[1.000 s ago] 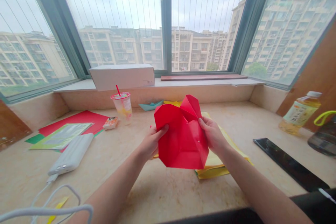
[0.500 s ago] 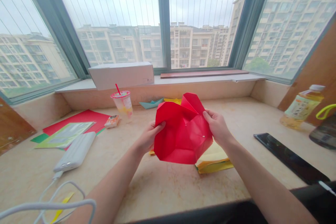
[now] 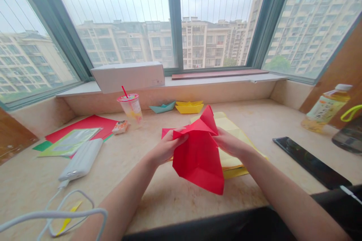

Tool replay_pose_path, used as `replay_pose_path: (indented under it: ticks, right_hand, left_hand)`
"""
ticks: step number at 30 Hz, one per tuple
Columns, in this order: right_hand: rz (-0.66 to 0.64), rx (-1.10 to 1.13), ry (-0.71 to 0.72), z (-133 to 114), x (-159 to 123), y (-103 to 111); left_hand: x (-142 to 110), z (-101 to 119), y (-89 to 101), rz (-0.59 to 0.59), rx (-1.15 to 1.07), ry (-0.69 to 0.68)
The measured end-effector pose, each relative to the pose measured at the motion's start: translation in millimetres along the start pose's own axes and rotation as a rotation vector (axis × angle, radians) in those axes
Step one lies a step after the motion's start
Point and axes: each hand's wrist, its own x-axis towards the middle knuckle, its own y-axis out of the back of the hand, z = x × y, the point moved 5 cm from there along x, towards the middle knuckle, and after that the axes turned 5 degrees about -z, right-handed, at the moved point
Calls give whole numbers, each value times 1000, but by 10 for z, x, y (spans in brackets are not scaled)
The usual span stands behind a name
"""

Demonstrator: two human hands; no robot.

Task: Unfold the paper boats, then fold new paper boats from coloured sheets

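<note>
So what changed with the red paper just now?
The folded red paper went from puffy and round to a narrower shape hanging to a point. The left hand and right hand still hold its top edges. The yellow paper boat now shows behind it. The teal paper boat and drink cup stayed put.

"That folded paper [image 3: 198,162], what colour is it?"

"Bright red. The sheets [image 3: 230,130] beneath it are pale yellow."

"And over by the window?"

"A teal boat [image 3: 162,107] and a golden-yellow boat [image 3: 189,108]."

"The counter [image 3: 169,207]?"

"Cream stone, mottled with tan streaks. The straw [image 3: 125,91] in that cup is red."
</note>
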Motion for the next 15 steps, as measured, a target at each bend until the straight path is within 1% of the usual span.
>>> replay_pose_path:
  ticks: [3, 5, 7, 11, 15]
  right_hand:
    - [169, 101, 89, -78, 9, 112]
    - [272, 159, 85, -64, 4, 208]
    - [340, 182, 68, -28, -3, 284]
    - [376, 104, 106, 14, 13, 310]
    - [408, -87, 126, 36, 22, 259]
  left_hand:
    - [39, 59, 57, 38, 53, -53]
    - [49, 83, 108, 75, 102, -79]
    - [52, 89, 138, 101, 154, -86]
    - [48, 112, 168, 186, 204, -124]
    - [48, 193, 171, 248, 221, -243]
